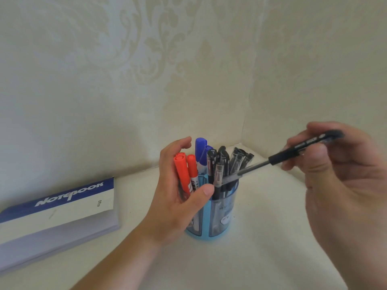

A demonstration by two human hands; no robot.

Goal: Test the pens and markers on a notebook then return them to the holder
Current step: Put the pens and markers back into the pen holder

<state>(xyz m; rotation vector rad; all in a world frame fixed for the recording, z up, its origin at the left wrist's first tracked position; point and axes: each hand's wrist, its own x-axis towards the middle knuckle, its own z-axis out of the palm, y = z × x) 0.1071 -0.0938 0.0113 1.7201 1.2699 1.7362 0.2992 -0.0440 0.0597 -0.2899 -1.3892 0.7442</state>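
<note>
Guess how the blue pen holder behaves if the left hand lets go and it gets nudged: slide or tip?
Probably tips sooner than slides: the blue pen holder is tall and narrow, with markers and pens standing well above its rim. It looks like thin, light plastic. The left hand holds its side, which hints it needs steadying while the right hand works the black pen.

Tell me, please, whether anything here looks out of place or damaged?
Nothing stands out. The pen holder stands upright, its markers and pens upright or slightly leaning; the notebook lies closed; the right hand grips a black pen.
</note>
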